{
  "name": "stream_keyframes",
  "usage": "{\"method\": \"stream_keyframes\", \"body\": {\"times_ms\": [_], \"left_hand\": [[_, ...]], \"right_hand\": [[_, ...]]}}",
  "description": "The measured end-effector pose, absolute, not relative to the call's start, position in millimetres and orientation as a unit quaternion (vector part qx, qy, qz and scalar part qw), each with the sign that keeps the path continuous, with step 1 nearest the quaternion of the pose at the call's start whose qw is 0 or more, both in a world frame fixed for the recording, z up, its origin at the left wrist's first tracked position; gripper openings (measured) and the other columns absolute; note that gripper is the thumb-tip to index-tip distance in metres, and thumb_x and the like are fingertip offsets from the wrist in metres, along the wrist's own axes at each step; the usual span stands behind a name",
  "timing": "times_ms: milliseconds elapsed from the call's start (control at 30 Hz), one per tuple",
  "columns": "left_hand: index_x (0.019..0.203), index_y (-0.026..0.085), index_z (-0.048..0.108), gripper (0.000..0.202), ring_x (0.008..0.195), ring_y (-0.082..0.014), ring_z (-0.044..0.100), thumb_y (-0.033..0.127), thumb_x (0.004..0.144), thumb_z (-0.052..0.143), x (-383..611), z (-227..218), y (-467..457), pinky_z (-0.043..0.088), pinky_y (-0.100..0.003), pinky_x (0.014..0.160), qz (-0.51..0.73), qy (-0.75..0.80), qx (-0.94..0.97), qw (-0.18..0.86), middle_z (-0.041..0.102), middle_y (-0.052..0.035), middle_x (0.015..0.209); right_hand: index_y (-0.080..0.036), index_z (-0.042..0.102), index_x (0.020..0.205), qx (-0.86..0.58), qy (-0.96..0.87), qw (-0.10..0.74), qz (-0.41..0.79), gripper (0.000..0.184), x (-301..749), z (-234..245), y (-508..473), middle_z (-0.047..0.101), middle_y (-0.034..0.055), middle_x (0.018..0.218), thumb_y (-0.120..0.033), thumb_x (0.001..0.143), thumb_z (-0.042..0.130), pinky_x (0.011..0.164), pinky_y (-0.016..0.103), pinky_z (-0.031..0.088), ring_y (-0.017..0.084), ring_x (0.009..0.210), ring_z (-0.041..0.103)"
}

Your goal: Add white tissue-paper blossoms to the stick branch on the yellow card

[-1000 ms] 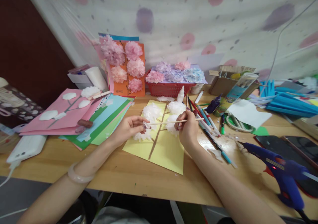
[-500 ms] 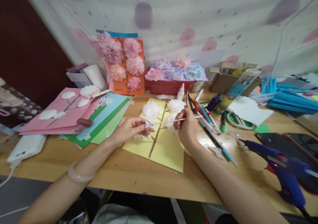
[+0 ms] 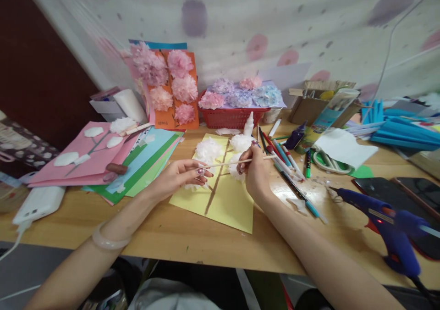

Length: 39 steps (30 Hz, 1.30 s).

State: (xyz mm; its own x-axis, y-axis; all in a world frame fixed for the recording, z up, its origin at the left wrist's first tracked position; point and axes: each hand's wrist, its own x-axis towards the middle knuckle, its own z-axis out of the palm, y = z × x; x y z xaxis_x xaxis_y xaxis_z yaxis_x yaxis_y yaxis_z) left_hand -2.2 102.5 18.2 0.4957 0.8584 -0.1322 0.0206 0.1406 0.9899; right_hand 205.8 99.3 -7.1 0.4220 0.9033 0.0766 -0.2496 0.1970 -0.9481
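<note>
My right hand [image 3: 253,168] is closed around a thin wooden stick [image 3: 227,163], which lies nearly level above the paper. At the stick's other end, my left hand [image 3: 184,176] pinches the tip between thumb and fingers; anything else between them is hidden. Below both hands is a yellow sheet of paper [image 3: 225,209] with a brown painted branch [image 3: 213,191]. White tissue-paper flowers sit along it: one at the upper left [image 3: 209,149], one at the upper right [image 3: 241,142], and others partly covered by my hands.
Markers [image 3: 290,163] lie to the right, with a blue glue gun [image 3: 378,218] and phones [image 3: 381,197] beyond. A glue bottle [image 3: 249,124] stands behind the paper, before a red basket [image 3: 233,117]. Coloured paper sheets [image 3: 137,172] and a white power bank [image 3: 39,203] are left.
The small white tissue piece seen at my left fingertips earlier no longer shows there. My hands have barely shifted, and the view has moved slightly.
</note>
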Motion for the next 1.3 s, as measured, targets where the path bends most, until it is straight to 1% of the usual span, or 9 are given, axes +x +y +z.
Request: {"method": "stream_keyframes", "body": {"times_ms": [167,267,433,600,733,900,1033,1167,1300], "left_hand": [[0.095,0.015,0.067,0.035,0.074,-0.0153,0.069,0.038,0.071,0.077,-8,23,102,0.056,-0.032,0.079,0.336,0.431,0.586,0.599,0.075,-0.0094,0.096],[0.097,0.015,0.063,0.037,0.075,-0.016,0.069,0.039,0.072,0.076,-15,28,99,0.057,-0.031,0.077,0.354,0.459,0.59,0.562,0.075,-0.0096,0.096],[0.089,0.017,0.056,0.031,0.075,-0.0149,0.069,0.037,0.075,0.073,-20,35,91,0.055,-0.031,0.079,0.358,0.472,0.608,0.529,0.075,-0.0083,0.094],[0.09,0.016,0.063,0.032,0.075,-0.0162,0.066,0.04,0.071,0.074,-7,41,84,0.053,-0.03,0.074,0.33,0.503,0.657,0.455,0.074,-0.0065,0.09],[0.086,0.016,0.069,0.031,0.073,-0.0165,0.064,0.04,0.066,0.075,7,44,82,0.051,-0.028,0.069,0.306,0.538,0.685,0.385,0.074,-0.0052,0.086],[0.084,0.017,0.073,0.028,0.066,-0.0163,0.062,0.039,0.067,0.071,21,39,87,0.047,-0.026,0.06,0.255,0.555,0.708,0.354,0.075,-0.0056,0.082],[0.076,0.017,0.074,0.022,0.066,-0.0185,0.064,0.035,0.065,0.068,25,33,95,0.047,-0.027,0.059,0.192,0.566,0.739,0.311,0.074,-0.0056,0.074],[0.075,0.017,0.074,0.02,0.069,-0.0212,0.066,0.031,0.064,0.064,23,32,103,0.048,-0.029,0.062,0.157,0.575,0.766,0.24,0.075,-0.0055,0.074],[0.071,0.018,0.072,0.017,0.067,-0.0214,0.066,0.029,0.062,0.062,20,35,110,0.047,-0.028,0.06,0.118,0.575,0.78,0.217,0.074,-0.0051,0.071]], "right_hand": [[-0.023,0.045,0.05,-0.465,-0.324,0.7,0.435,0.045,207,-1,99,0.044,-0.0036,0.037,-0.039,0.092,0.04,0.039,0.023,0.035,0.01,0.034,0.042],[-0.023,0.045,0.048,-0.482,-0.334,0.711,0.388,0.047,212,0,100,0.043,-0.0032,0.036,-0.038,0.093,0.04,0.039,0.024,0.034,0.011,0.034,0.042],[-0.022,0.048,0.042,-0.512,-0.406,0.684,0.324,0.054,215,-2,101,0.043,-0.0028,0.034,-0.04,0.093,0.045,0.042,0.025,0.033,0.011,0.035,0.042],[-0.021,0.051,0.043,-0.503,-0.452,0.654,0.34,0.054,209,-6,103,0.045,-0.0032,0.034,-0.039,0.093,0.044,0.044,0.023,0.033,0.01,0.036,0.044],[-0.02,0.052,0.045,-0.481,-0.456,0.658,0.357,0.052,208,-7,105,0.047,-0.0033,0.035,-0.041,0.093,0.044,0.044,0.022,0.032,0.01,0.037,0.045],[-0.02,0.054,0.047,-0.472,-0.464,0.66,0.355,0.051,208,-8,107,0.048,-0.0038,0.036,-0.038,0.093,0.045,0.044,0.021,0.032,0.01,0.037,0.045],[-0.02,0.053,0.047,-0.476,-0.463,0.65,0.368,0.05,208,-10,108,0.049,-0.0039,0.036,-0.039,0.093,0.045,0.045,0.022,0.032,0.01,0.037,0.046],[-0.02,0.051,0.045,-0.479,-0.443,0.685,0.325,0.052,210,-8,107,0.047,-0.0036,0.038,-0.041,0.093,0.044,0.047,0.023,0.031,0.011,0.039,0.046],[-0.021,0.048,0.043,-0.485,-0.439,0.704,0.276,0.053,210,-6,104,0.046,-0.0029,0.04,-0.035,0.093,0.041,0.048,0.024,0.03,0.011,0.043,0.047]]}}
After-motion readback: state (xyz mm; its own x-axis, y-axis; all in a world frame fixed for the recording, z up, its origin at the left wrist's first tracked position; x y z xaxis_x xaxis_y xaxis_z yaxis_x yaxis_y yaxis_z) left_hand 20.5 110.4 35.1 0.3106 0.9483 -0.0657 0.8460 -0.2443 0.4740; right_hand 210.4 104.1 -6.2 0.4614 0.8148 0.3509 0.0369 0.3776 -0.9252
